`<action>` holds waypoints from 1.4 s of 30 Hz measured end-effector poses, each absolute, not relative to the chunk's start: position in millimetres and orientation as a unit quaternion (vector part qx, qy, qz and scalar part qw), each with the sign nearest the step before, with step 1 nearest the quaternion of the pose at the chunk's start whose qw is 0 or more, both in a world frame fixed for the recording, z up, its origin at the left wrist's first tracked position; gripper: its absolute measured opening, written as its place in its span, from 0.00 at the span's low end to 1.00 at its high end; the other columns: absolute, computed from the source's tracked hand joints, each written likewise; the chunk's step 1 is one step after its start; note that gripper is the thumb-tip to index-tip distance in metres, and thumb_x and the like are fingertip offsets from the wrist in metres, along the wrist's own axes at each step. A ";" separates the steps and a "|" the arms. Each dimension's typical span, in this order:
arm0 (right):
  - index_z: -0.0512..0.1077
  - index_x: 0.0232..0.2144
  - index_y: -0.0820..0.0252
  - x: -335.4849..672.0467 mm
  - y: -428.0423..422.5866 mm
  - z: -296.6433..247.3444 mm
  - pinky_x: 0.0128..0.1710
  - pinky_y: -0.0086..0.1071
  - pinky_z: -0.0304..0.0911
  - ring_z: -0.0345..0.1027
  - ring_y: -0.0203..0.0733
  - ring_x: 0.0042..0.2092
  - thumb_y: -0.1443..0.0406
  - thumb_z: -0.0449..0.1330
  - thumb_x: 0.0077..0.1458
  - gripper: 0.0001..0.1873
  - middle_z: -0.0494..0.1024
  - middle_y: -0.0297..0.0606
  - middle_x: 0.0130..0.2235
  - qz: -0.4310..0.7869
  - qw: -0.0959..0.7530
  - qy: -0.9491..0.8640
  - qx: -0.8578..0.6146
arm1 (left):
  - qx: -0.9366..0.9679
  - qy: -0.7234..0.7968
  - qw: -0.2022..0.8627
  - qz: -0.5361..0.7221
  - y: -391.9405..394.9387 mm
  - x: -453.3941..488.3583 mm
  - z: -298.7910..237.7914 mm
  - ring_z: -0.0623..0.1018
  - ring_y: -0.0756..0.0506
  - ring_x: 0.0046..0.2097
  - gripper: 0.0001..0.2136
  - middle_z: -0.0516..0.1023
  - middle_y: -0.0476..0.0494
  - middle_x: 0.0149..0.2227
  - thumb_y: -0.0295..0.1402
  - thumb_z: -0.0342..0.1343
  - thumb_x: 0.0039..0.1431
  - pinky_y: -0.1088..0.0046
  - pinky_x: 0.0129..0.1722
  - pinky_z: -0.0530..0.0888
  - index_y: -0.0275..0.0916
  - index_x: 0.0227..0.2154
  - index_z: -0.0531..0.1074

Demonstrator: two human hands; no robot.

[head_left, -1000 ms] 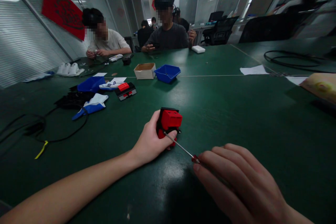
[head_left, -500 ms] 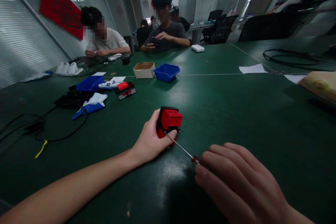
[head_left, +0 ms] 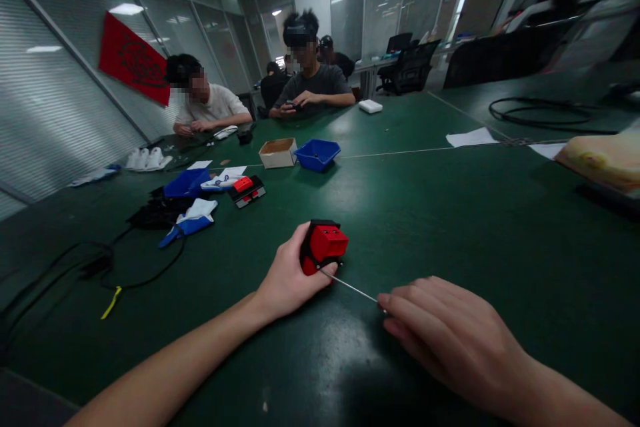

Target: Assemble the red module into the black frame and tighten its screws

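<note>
My left hand [head_left: 293, 277] is wrapped round a red and black block-shaped part [head_left: 329, 243], holding it just above or on the green table. Two small dark slots show on the part's red top. My right hand [head_left: 445, 320] is closed on the handle end of a screwdriver [head_left: 356, 289], and its fingers hide the handle. The thin metal shaft slants up and left, its tip at the near lower edge of the part beside my left thumb. Whether the tip sits in a screw is too small to tell.
A blue bin [head_left: 317, 155] and an open cardboard box [head_left: 278, 153] stand ahead. Another red and black part [head_left: 247, 191] lies left of them, near blue-white gloves [head_left: 193, 217] and black cables [head_left: 145, 283]. Two people [head_left: 210, 103] sit across the table [head_left: 450, 213].
The view has tilted up slightly. My right fingers have shifted on the screwdriver, now covering its red collar. The left hand keeps its hold on the part.
</note>
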State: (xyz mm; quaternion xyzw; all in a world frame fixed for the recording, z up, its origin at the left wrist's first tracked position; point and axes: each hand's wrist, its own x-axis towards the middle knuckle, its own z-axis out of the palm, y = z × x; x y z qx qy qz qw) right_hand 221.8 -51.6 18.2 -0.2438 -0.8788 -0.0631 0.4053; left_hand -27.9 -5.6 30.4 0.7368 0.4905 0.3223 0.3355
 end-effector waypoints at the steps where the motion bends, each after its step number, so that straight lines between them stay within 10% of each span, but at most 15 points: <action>1: 0.68 0.48 0.62 225.6 -48.4 14.7 0.32 0.31 0.66 0.71 0.36 0.30 0.70 0.52 0.67 0.09 0.79 0.36 0.33 -0.064 0.409 -0.873 -0.258 | 0.748 0.506 0.314 0.293 -5.5 -37.1 35.1 0.80 0.39 0.50 0.29 0.78 0.37 0.51 0.42 0.63 0.57 0.62 0.52 0.76 0.37 0.58 0.64; 7: 0.69 0.46 0.62 237.2 -32.7 9.4 0.31 0.27 0.71 0.75 0.36 0.31 0.67 0.50 0.69 0.09 0.79 0.37 0.33 -0.035 0.436 -0.841 -0.319 | 0.770 0.616 0.021 0.166 -2.4 -135.0 52.5 0.75 0.32 0.57 0.31 0.72 0.33 0.59 0.43 0.58 0.58 0.50 0.58 0.73 0.38 0.62 0.61; 12: 0.68 0.49 0.63 229.9 -39.2 6.4 0.33 0.29 0.73 0.78 0.36 0.32 0.67 0.49 0.69 0.11 0.82 0.37 0.36 0.015 0.429 -0.841 -0.328 | 0.683 0.714 -0.144 -0.043 1.5 -192.0 63.9 0.78 0.25 0.50 0.32 0.62 0.30 0.67 0.43 0.47 0.62 0.46 0.40 0.79 0.40 0.68 0.54; 34: 0.69 0.49 0.61 229.7 -37.6 6.2 0.31 0.25 0.72 0.78 0.33 0.30 0.68 0.50 0.68 0.11 0.83 0.34 0.35 0.018 0.443 -0.831 -0.335 | 0.631 0.772 -0.061 -0.047 13.8 -227.3 82.6 0.77 0.23 0.53 0.40 0.68 0.21 0.62 0.56 0.47 0.61 0.46 0.47 0.75 0.33 0.68 0.52; 42: 0.70 0.51 0.62 233.0 -36.8 -2.7 0.33 0.28 0.74 0.78 0.36 0.29 0.67 0.52 0.67 0.13 0.83 0.38 0.36 0.042 0.426 -0.835 -0.344 | 0.757 0.648 -0.076 0.045 124.9 -164.3 85.5 0.73 0.34 0.60 0.36 0.70 0.25 0.61 0.51 0.54 0.62 0.62 0.58 0.70 0.26 0.63 0.59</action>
